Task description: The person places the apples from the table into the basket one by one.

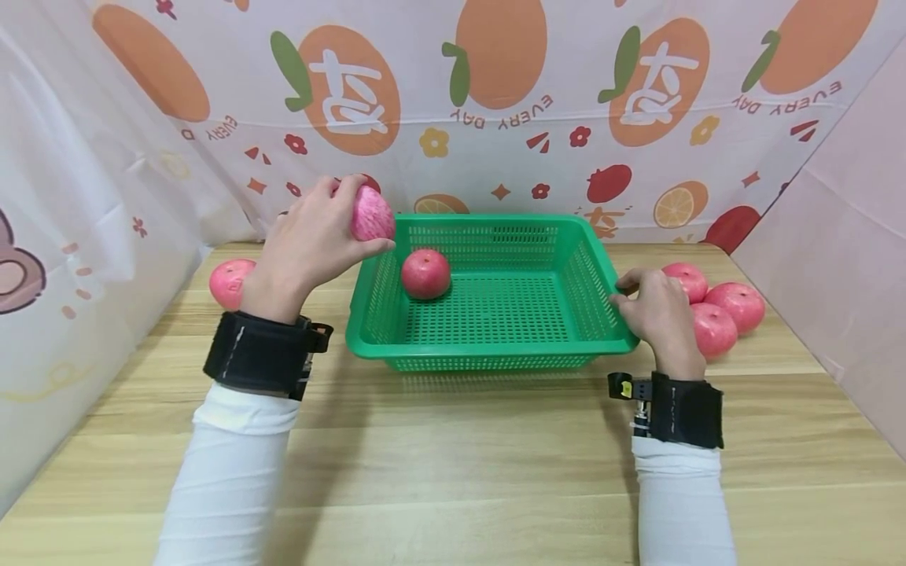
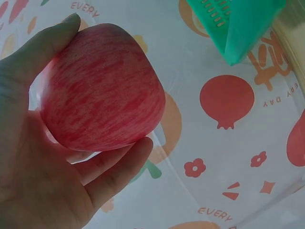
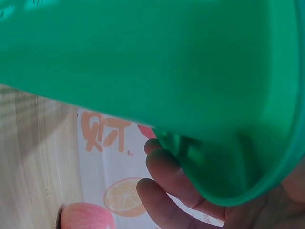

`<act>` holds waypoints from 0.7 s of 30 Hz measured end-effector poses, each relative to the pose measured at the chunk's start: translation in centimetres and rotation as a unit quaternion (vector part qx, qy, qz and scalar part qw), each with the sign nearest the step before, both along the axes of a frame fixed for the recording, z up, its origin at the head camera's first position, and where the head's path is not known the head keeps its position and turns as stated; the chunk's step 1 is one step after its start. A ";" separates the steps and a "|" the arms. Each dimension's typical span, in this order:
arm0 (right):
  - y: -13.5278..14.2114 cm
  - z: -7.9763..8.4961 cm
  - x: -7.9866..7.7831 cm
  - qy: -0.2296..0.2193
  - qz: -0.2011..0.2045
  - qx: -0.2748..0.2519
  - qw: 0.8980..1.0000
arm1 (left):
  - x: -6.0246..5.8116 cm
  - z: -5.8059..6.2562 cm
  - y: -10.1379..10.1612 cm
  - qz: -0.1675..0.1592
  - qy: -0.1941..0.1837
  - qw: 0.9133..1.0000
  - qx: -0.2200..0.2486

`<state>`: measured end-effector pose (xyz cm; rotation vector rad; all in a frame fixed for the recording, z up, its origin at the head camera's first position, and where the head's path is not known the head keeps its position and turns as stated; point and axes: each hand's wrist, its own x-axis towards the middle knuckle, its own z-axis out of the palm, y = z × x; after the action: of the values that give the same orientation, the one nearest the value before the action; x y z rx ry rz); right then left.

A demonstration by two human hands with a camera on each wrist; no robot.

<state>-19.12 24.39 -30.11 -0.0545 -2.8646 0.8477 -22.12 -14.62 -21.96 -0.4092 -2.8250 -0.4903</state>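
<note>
My left hand (image 1: 311, 236) grips a red apple (image 2: 102, 88) above the left rim of a green plastic basket (image 1: 488, 350). In the left wrist view the thumb and fingers curl round the apple's sides. Another apple (image 1: 426, 274) sits inside the basket, toward its left end. At the basket's right side, my right hand (image 1: 661, 318) holds the rim, with fingers (image 3: 167, 171) curled beneath its edge in the right wrist view. The right thumb is mostly hidden there.
Three apples (image 1: 715, 328) cluster on the wooden table (image 1: 495, 472), just right of my right hand. One more apple (image 1: 230, 283) lies left of the basket, partly behind my left wrist. A fruit-printed cloth (image 1: 418, 79) hangs behind.
</note>
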 end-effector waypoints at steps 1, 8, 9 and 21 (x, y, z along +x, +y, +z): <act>0.0 0.0 0.0 0.000 -0.001 0.000 1.000 | -0.1 0.0 0.1 -0.001 -0.002 1.000 0.000; 0.0 0.0 -0.1 -0.004 -0.002 -0.003 1.000 | -0.7 0.3 0.7 -0.015 0.003 1.000 0.011; 0.0 0.0 -0.1 -0.003 -0.002 -0.003 1.000 | -0.7 0.3 0.9 -0.018 0.005 1.000 0.013; 0.0 0.1 -0.1 -0.006 0.000 -0.005 1.000 | -1.4 0.2 1.7 -0.027 -0.008 0.999 0.027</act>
<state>-19.24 24.36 -30.03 -0.0613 -2.8715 0.8641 -23.55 -12.88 -21.72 -0.4730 -2.8145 -0.5819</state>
